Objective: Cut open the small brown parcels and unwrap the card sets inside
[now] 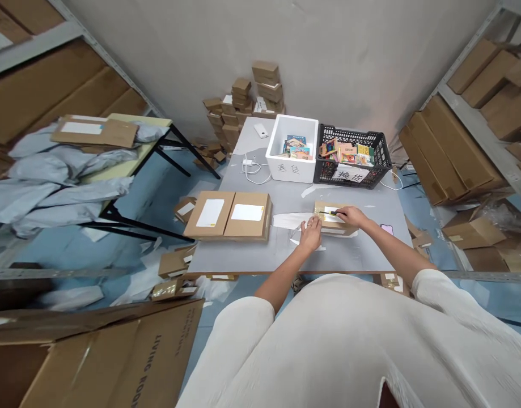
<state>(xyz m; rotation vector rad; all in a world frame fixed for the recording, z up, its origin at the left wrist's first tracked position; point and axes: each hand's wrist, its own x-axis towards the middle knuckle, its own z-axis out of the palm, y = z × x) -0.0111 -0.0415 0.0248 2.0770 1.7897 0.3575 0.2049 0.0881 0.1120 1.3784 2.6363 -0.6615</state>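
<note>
A small cardboard box (335,230) with a white label and tape lies on the grey table in front of me. Across its top, my right hand (352,217) is closed around the handle of a utility knife (334,212), its thin blade pointing left over the label. My left hand (311,232) rests on the box's left end, fingers stretched out and holding nothing. Under and beside the left hand are scraps of white backing paper (291,220). To the left sit two larger labelled cardboard boxes (247,228), side by side.
On the table (226,258), a white foam bin (292,172) and a black crate (381,156) hold colourful packs. A white charger (248,162) and a phone (386,229) lie nearby. Stacked boxes (266,73) stand behind. Grey mailing bags (47,164) cover the left table.
</note>
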